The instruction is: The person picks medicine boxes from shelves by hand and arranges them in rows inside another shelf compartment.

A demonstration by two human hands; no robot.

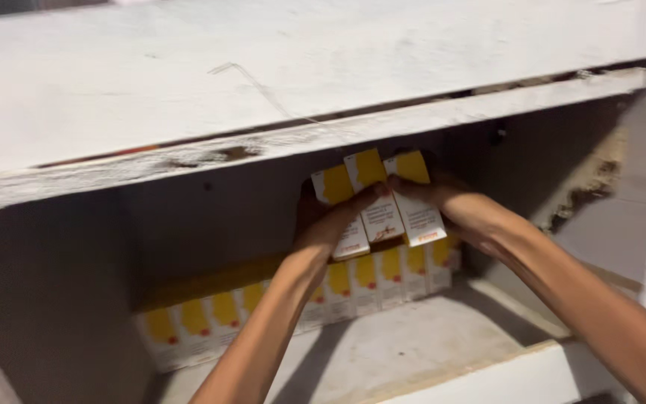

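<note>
Head camera looks into a rough white-painted shelf [323, 90] recess, where both my hands hold a fan of 3 small cartons [383, 196] up under the shelf board. My left hand [330, 221] wraps the lower left of the bundle, its fingers [364, 196] closed across the front of the 2 left cartons. My right hand [450, 206] grips the right carton from the side, fingers closed on its upper edge. The 3 cartons sit in the air above the stocked row [300, 295], tilted and splayed, not resting on anything.

To do this well, I judge that I should square the 3 cartons together so their faces line up, keep my thumbs behind them for support, and keep them level with the top of the row, so none slips out of the fan.

Each carton is a narrow upright box, yellow on its upper part and white below, with a small red mark low on the face. The row below runs along the back of the lower shelf floor [413, 344], the same yellow-and-white fronts side by side, from the left corner to under my right wrist.
</note>
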